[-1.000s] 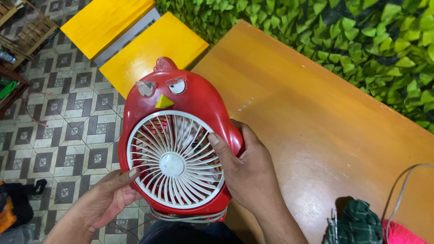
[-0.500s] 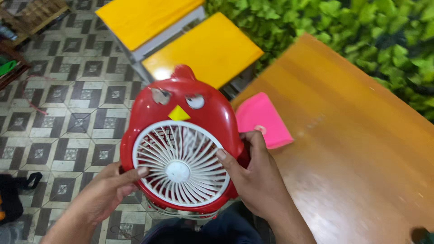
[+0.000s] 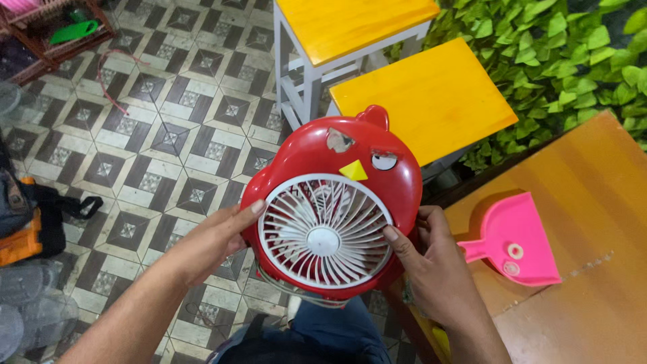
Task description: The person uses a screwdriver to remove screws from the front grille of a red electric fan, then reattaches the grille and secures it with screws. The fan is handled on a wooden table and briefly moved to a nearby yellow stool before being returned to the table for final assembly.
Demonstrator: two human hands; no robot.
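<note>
I hold a small red fan shaped like a cartoon bird, with a yellow beak, two eyes and a round white grille facing me. My left hand grips its left edge, thumb on the red rim. My right hand grips the right edge, thumb pressed on the white grille. The fan hangs over my lap, just left of the wooden table. One eye sticker looks partly torn.
A pink dustpan-shaped piece lies on the table near my right hand. Two yellow-topped stools stand ahead, beside a wall of green leaves. Patterned tile floor spreads left, with a dark and orange bag at its edge.
The fan has shifted left, off the table's edge, and tilted a little clockwise. The pink piece now lies further right of it. Both hands keep their grip.
</note>
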